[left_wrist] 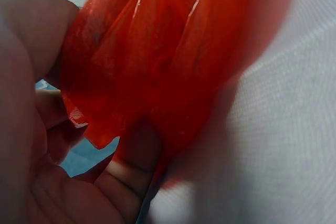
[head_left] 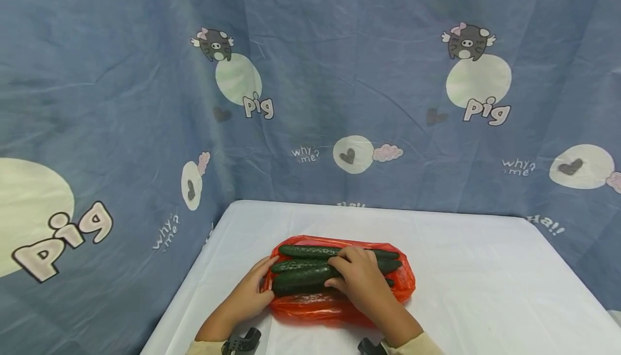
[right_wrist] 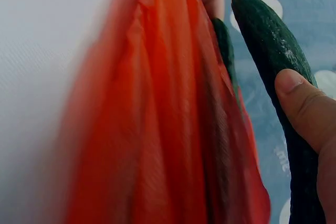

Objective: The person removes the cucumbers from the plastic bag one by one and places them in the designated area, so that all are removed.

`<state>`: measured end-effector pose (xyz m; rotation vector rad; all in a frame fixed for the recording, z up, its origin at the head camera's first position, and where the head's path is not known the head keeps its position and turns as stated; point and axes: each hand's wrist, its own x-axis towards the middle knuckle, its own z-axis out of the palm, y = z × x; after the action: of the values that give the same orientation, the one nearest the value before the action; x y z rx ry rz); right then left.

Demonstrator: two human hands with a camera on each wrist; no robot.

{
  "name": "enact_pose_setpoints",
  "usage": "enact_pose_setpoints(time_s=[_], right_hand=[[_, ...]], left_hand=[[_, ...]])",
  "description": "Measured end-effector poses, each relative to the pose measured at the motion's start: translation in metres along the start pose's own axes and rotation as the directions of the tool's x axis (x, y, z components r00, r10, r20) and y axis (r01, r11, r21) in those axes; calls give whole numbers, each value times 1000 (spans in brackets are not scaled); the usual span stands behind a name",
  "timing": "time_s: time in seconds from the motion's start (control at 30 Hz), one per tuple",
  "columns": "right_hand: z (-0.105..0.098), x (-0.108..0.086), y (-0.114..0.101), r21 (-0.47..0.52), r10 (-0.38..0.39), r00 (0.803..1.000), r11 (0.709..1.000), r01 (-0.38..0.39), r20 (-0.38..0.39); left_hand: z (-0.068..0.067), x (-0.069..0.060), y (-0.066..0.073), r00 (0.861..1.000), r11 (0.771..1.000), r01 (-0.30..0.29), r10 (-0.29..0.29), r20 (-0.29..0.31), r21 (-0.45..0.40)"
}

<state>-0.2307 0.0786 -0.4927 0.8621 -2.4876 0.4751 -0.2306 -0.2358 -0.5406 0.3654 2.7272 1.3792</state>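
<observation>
Several dark green cucumbers lie side by side in an opened red plastic bag (head_left: 315,306) on the white table. My right hand (head_left: 361,279) reaches over them and grips a front cucumber (head_left: 301,279), the thumb on its near side. In the right wrist view that thumb presses on the held cucumber (right_wrist: 273,40), which stands apart from the bag's side. My left hand (head_left: 249,293) is at the bag's left end and holds its edge. Thin red plastic (left_wrist: 157,66) lies between its thumb and fingers in the left wrist view. A far cucumber (head_left: 308,251) lies along the bag's back.
The white-covered table (head_left: 475,279) extends around the bag. Behind it and at the left hangs a blue curtain (head_left: 301,75) printed with pigs and words. Dark straps (head_left: 242,340) are on both wrists.
</observation>
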Motion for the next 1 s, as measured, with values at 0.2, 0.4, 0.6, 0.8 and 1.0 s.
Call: enact_pose_setpoints(time_s=[0.2, 0.4, 0.6, 0.8, 1.0], right_hand=[[-3, -7, 6, 8, 12, 1000, 1000, -12, -5], [-10, -10, 20, 0, -17, 999, 1000, 17, -45], [-19, -11, 37, 2, -1, 999, 1000, 1, -51], [-27, -17, 53, -11, 42, 996, 999, -43, -77], [-36, -21, 66, -24, 49, 995, 998, -51, -91]], left_hand=[[0, -7, -2, 999, 999, 41, -41, -2, 2], [0, -4, 1, 999, 999, 36, -36, 5, -10], [0, 1, 2, 1000, 1000, 25, -25, 0, -4], [1, -1, 2, 999, 999, 35, -35, 17, 5], [1, 1, 0, 999, 1000, 29, -29, 14, 8]])
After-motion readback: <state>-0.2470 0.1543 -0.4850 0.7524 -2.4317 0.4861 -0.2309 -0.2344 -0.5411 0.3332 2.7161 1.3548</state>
